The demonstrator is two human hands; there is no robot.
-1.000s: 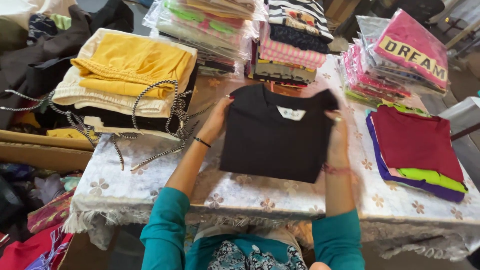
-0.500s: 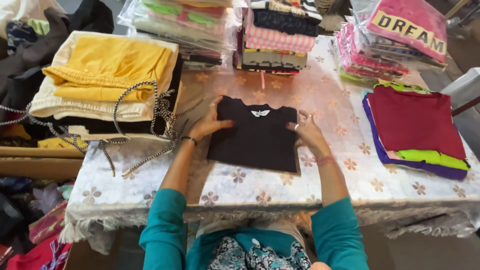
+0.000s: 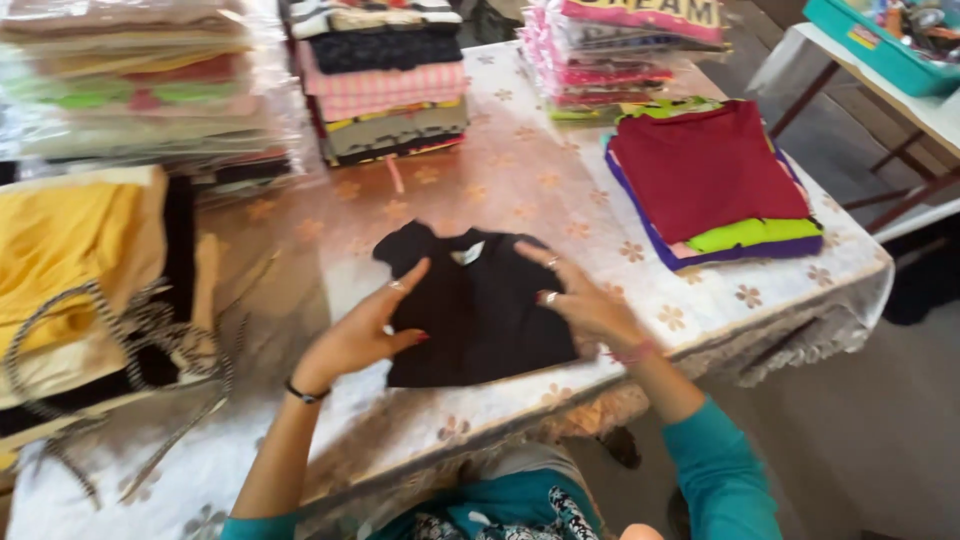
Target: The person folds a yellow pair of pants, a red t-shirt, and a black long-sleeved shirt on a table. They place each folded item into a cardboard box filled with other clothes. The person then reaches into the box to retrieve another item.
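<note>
A folded black shirt (image 3: 480, 310) with a small white neck label lies flat on the table's flowered plastic cover (image 3: 520, 180). My left hand (image 3: 362, 330) rests on the shirt's left edge, fingers spread. Over the shirt's right side lies my right hand (image 3: 580, 298), also flat with fingers apart, a ring on one finger. Neither hand grips the cloth. Both arms wear teal sleeves.
A pile of folded shirts, dark red on top (image 3: 705, 170), lies right of the black shirt. Stacks of packed clothes (image 3: 390, 80) line the far side. Yellow garments and a striped cord (image 3: 90, 280) sit at left. A second table with a teal tray (image 3: 880, 45) stands at right.
The black shirt, held up a second ago, has been laid on the table and folded narrower. My hands now press flat on it. The view has swung to the right.
</note>
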